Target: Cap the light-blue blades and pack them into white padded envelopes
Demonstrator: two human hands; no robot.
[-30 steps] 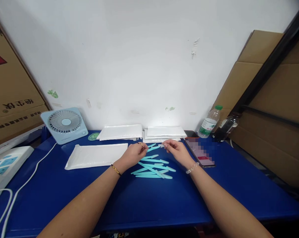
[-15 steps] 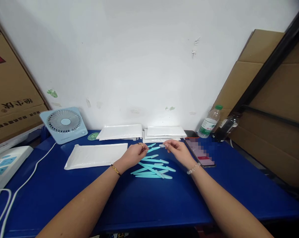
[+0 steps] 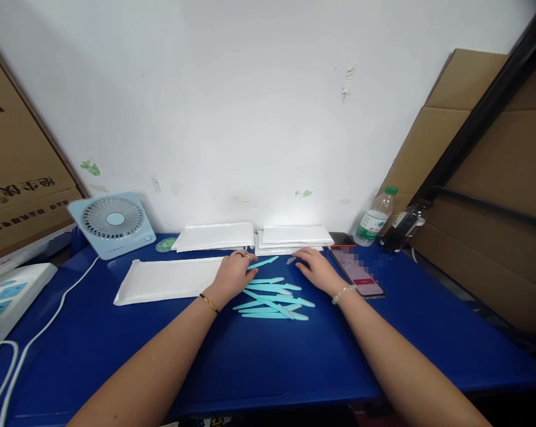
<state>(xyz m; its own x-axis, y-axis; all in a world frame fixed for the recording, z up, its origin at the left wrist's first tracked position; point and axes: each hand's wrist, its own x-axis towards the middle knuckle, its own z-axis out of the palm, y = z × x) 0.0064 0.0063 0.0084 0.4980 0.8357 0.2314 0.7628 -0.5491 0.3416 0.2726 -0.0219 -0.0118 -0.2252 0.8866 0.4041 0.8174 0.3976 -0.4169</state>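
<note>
Several turquoise eyebrow razors (image 3: pixel 268 303) lie in a loose, crossed pile on the blue table. My left hand (image 3: pixel 236 274) is low over the table, palm down, with thumb and forefinger apart around the near end of a single turquoise razor (image 3: pixel 265 262) above the pile. Whether its fingers press on that razor is hard to make out. My right hand (image 3: pixel 316 270) rests to the right of the pile, fingers spread and curved. A small clear cap (image 3: pixel 290 260) lies by its fingertips. The other fingers of both hands are partly hidden.
White padded envelopes (image 3: pixel 214 236) lie along the wall, more in a stack (image 3: pixel 294 236), and one nearer (image 3: pixel 161 279) at left. A blue fan (image 3: pixel 115 224) and power strip (image 3: pixel 14 299) stand left. A phone (image 3: pixel 359 273) and bottles (image 3: pixel 375 220) are at right.
My left hand has moved left and opened from its pinch, baring more of the upper razor. My right hand has lowered slightly and its fingers have parted from the clear cap.
</note>
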